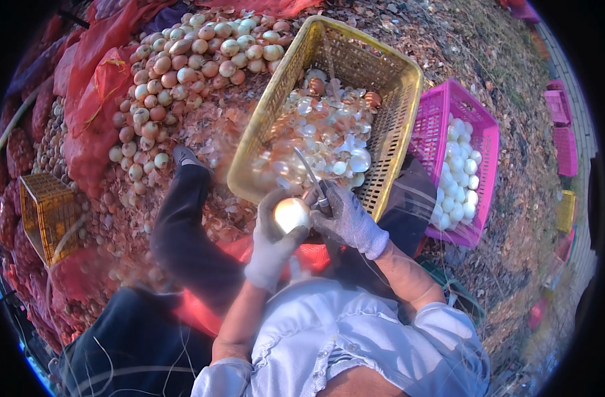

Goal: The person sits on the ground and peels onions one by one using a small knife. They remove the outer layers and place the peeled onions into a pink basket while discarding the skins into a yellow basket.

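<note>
Gloved in pale grey fabric, my left hand (275, 243) holds an onion (292, 216), whose shiny pale surface faces up. My right hand (344, 216), in a similar glove, grips the handle of a knife (310, 173) close beside the onion, its blade pointing up and to the left. Both hands are at the near edge of a yellow plastic crate (265, 111) that holds onion skins and scraps. To its right stands a pink plastic crate (490, 164) with many white peeled onions (458, 173) in it.
Unpeeled onions (183, 64) lie heaped at the upper left beside red mesh sacking (84, 114). An orange-yellow crate (49, 213) stands tilted at the left, near filled mesh sacks. Loose skins cover the ground by my foot. More crates (564, 149) line the far right.
</note>
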`<state>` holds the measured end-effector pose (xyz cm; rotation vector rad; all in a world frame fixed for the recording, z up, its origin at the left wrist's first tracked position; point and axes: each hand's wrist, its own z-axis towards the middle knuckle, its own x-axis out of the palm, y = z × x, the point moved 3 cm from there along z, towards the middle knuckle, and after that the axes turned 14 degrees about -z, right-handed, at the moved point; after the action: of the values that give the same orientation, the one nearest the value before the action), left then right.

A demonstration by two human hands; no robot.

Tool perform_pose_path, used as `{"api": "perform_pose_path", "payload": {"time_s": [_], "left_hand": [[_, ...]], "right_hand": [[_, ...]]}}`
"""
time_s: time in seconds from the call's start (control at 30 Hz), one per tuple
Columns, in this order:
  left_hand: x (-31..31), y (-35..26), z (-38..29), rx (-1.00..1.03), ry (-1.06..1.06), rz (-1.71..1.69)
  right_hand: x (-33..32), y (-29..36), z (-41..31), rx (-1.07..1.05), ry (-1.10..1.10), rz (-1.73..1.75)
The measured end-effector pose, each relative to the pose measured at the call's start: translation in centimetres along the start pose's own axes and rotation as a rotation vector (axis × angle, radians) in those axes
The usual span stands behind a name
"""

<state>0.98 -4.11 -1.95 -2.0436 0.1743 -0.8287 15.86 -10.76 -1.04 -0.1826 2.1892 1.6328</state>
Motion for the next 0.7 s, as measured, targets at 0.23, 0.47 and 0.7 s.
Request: {"api": "perform_pose_path", "payload": {"time_s": [0.23, 0.47, 0.7], "left_hand": [[-0.5, -0.2, 0.8, 0.123, -0.054, 0.175], [-1.0, 0.3, 0.9, -0.084, -0.038, -0.473], [-1.0, 0.9, 0.8, -0.104, -0.121, -0.568]], "right_hand": [[-1.1, 1.5, -0.6, -0.057, -0.035, -0.123], [-0.1, 1.6, -1.4, -0.225, -0.159, -0.373], [0.3, 2.3, -2.2, -0.203, 0.031, -0.598]]}}
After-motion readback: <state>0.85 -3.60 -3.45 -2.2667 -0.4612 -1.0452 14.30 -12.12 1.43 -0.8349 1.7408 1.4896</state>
